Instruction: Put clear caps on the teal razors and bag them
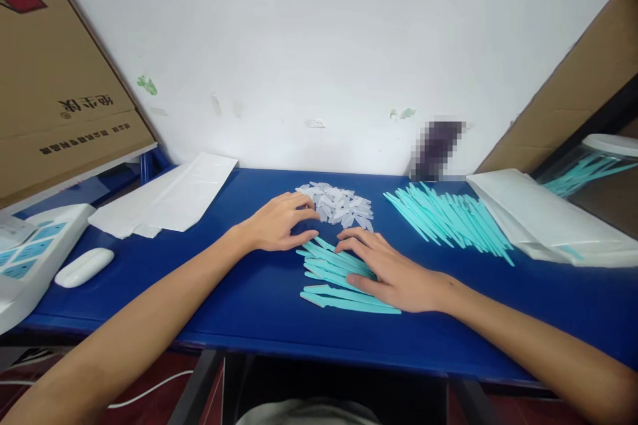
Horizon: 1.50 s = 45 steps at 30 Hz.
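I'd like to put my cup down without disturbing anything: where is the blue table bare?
Bare table lies between the mouse and the left hand, and along the front edge right of the right hand, in front of the big stick pile. The middle is crowded: caps, small stick pile and both hands. Left bags and right bags cover the back corners.

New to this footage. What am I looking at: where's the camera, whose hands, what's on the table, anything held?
No machine here: a person works with bare hands, and the one picture comes from a camera worn on their head, looking down at a blue table. The right hand lies flat on a small batch of teal sticks. The left hand rests beside them, fingertips near a pile of small clear pieces. Neither hand grips anything. A bigger heap of teal sticks lies to the right, white paper bags at both sides, and a white oval gadget at far left.
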Available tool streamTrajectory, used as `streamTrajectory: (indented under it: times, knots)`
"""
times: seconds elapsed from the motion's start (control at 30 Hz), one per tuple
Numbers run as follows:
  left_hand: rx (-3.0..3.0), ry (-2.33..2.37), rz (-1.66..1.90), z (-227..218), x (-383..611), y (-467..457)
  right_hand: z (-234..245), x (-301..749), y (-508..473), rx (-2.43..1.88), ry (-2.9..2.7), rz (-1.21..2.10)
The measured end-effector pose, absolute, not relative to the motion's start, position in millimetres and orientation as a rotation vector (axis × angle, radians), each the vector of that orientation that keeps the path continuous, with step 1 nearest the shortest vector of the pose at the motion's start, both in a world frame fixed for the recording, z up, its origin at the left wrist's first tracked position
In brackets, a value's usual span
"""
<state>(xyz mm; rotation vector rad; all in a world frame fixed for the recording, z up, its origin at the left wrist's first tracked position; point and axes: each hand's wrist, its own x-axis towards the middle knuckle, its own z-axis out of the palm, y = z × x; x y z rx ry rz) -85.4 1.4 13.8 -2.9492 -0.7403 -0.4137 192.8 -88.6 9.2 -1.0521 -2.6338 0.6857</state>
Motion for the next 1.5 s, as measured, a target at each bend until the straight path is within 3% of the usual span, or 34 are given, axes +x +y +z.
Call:
streamTrajectory:
  times: [0.77, 1.5]
  knots:
    - [-3.217, -0.894, -0.34, 4.9, -82.0, -15.2, 7.1, 191.7, -83.0, -1.061, -2.58, 0.81]
    - [-3.072, -0.757, -0.467, 9.8, -80.8, -13.5, -2.2, 192.4, -79.5, -1.062, -2.389, 0.801]
